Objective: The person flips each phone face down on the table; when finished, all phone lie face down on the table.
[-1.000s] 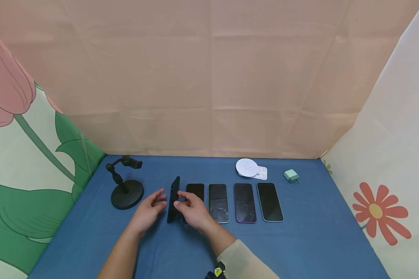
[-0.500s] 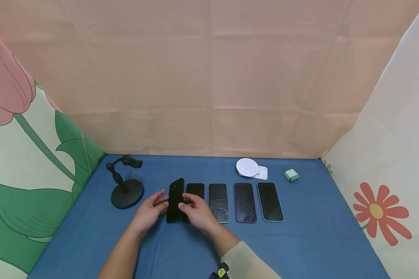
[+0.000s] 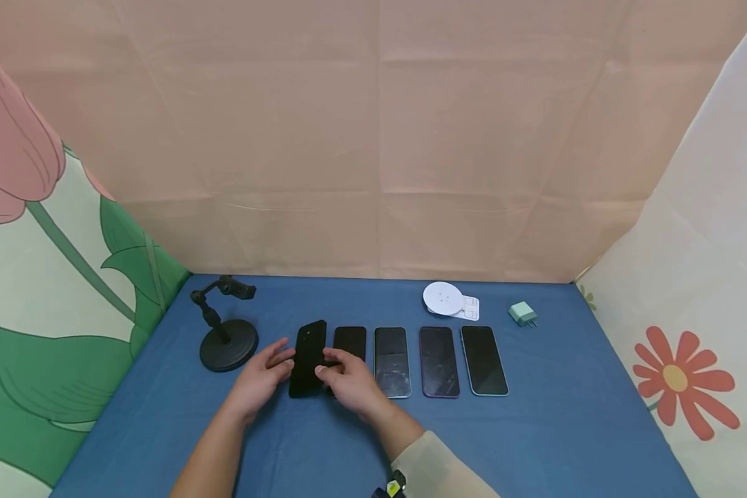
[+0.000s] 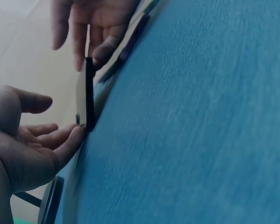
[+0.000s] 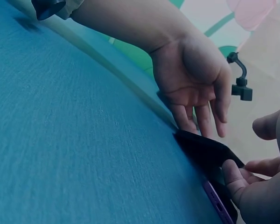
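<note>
Black phone (image 3: 308,359) tilts between our right fingers (image 3: 339,356), pinching one edge, and left fingers (image 3: 279,355), extended at the other — a slack pinch could drop it.

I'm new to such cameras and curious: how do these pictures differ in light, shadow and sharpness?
Head view: bright and fairly clear, with soft shadows on the blue tablecloth near the left hand and right hand. Left wrist view: dimmer, bluish, a little soft. Right wrist view: also dim and bluish; the tilted black phone shows little surface detail.
</note>
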The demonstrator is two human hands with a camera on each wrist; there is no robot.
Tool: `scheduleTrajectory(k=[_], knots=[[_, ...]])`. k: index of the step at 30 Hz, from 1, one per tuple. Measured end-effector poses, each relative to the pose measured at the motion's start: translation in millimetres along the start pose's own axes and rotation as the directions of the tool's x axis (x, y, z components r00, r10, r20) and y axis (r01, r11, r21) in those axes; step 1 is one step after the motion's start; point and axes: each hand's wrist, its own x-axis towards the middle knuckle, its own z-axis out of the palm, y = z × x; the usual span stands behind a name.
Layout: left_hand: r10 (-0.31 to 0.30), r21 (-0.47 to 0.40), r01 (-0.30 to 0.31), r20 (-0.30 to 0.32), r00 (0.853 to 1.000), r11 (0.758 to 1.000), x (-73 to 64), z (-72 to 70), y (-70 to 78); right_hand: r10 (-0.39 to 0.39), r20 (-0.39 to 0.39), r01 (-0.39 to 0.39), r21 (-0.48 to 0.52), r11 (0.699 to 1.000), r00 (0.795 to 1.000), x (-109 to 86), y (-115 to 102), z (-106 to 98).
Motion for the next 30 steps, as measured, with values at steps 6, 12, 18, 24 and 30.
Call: scheduleTrajectory(k=[6,12,18,24,30], knots=[[0.006,0.010,-0.006,-0.012,1.000,1.000,-2.6,-6.6,-1.9,-0.003,-0.005,0.003,-0.030,1.000,1.000,1.0,1,5],[0.004,0.030,-0.003,-0.024,1.000,1.000,-4.6,-12.6,-3.7,-0.007,0.032,0.009,-0.046,0.999,0.999,1.6,0,10],[-0.003,0.036,0.003,-0.019,1.000,0.999,-4.7,-17.5,-5.5,0.002,0.050,0.002,-0.071,0.997,0.999,0.6,-2,12],[0.003,0.033,-0.002,-0.018,1.000,0.999,-6.8,-21.1,-5.1,0.015,0.061,-0.008,-0.117,0.993,0.998,1.4,-7,16],[0.000,0.033,0.001,-0.016,1.000,0.999,-9.1,-22.8,-4.6,0.045,0.081,-0.031,-0.164,0.986,0.996,-0.3,-12,17]])
